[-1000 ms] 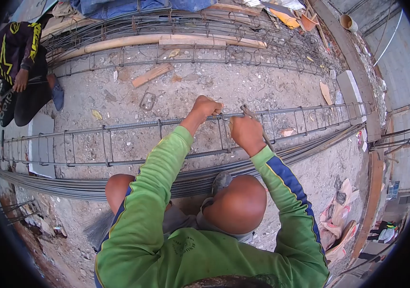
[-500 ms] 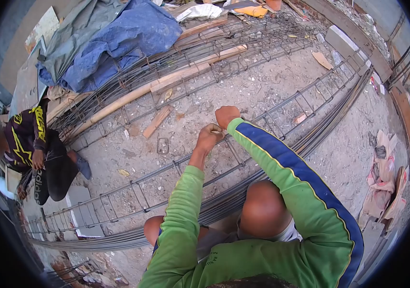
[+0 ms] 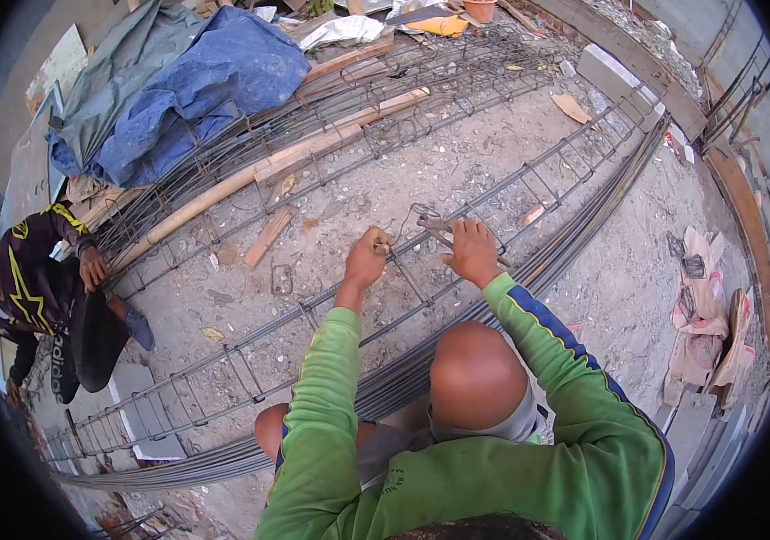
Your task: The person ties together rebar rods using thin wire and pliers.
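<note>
A long rebar cage (image 3: 385, 330) lies across the ground before my knees, its bars joined by square stirrups. My left hand (image 3: 367, 259) is closed at the cage's far bar, pinching a thin tie wire (image 3: 402, 230) that curves up from the fingers. Over the same bar, a little to the right, my right hand (image 3: 472, 253) grips a pair of pincers (image 3: 436, 226), their jaws pointing left towards the wire. A loose stirrup (image 3: 281, 279) rests on the dirt beyond the cage.
Bundled steel bars (image 3: 403, 378) run between the cage and my knees. Concrete blocks (image 3: 146, 414) support its ends. At left crouches another person (image 3: 52, 288). More cages, a bamboo pole (image 3: 214, 202) and a blue tarp (image 3: 214, 81) lie beyond. Torn sacks (image 3: 700, 306) lie right.
My right hand has drawn back to the right, and pincers now show in it. My left hand stays closed near the bar. The view has shifted slightly, and the other person's arm has moved.
</note>
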